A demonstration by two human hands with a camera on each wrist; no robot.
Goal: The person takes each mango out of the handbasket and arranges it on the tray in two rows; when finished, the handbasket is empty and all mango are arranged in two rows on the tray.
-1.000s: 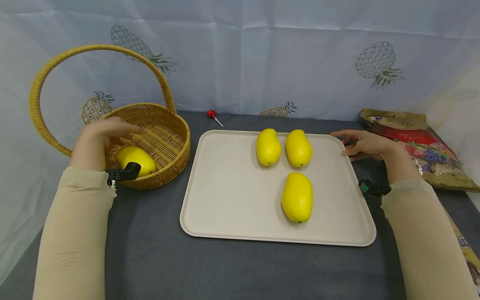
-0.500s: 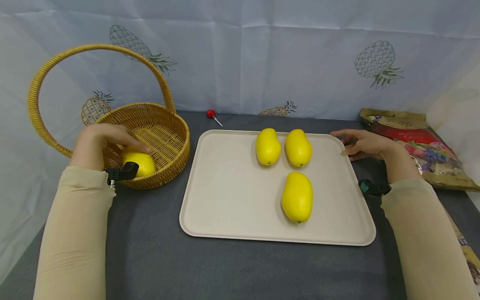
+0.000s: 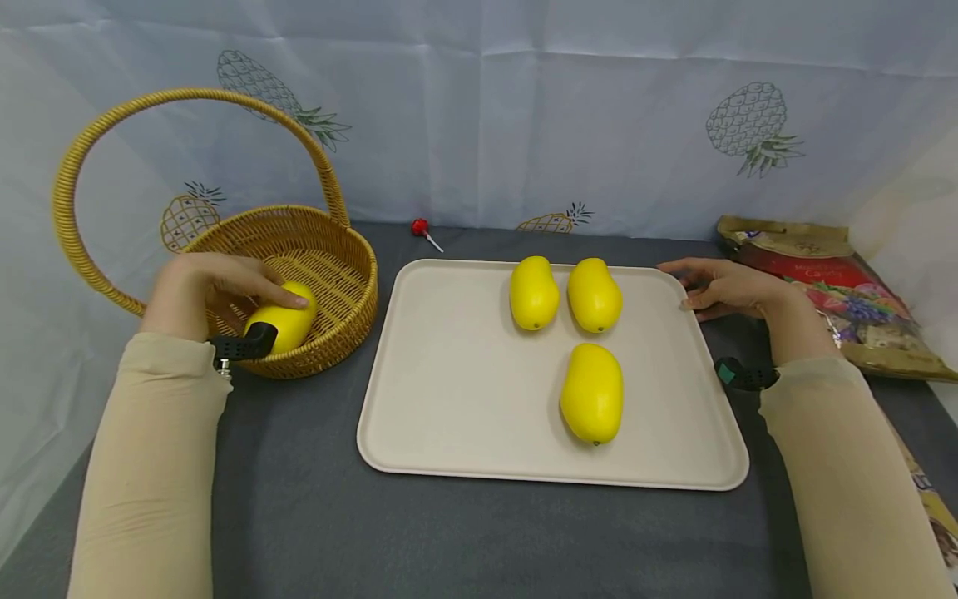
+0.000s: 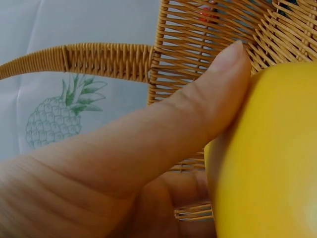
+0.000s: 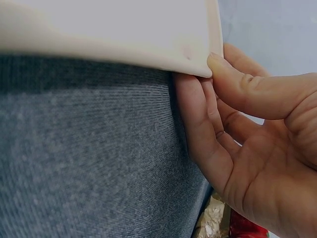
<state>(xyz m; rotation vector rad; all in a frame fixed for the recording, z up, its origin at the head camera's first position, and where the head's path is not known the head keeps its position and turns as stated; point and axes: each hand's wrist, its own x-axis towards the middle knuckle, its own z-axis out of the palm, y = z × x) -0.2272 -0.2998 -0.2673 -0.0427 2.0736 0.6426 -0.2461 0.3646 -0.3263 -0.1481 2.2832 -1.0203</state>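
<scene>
Inside the wicker basket [image 3: 322,353], my left hand [image 3: 228,283] grips a yellow mango [image 3: 290,323] from above. The left wrist view shows its thumb along the side of that mango [image 4: 272,153]; the far side of the grip is hidden. At the far right corner of a beige tray [image 3: 464,374], my right hand [image 3: 729,289] pinches the rim. Thumb on top and fingers under the edge are plain in the right wrist view. Two mangoes, one left [image 3: 534,293] and one right [image 3: 595,295], lie side by side at the tray's back, and a third mango [image 3: 592,394] lies nearer the front.
The basket's tall handle [image 3: 187,94] arches over the left side. A red lollipop [image 3: 421,227] lies behind the tray. Beyond my right wrist is a candy bag [image 3: 846,291], with part of another package [image 3: 935,507] at the right edge. A pineapple-print curtain [image 3: 479,125] hangs behind.
My left hand has come down onto the mango in the basket and taken hold of it, and the mango has shifted and turned slightly. My right hand stays at the tray corner.
</scene>
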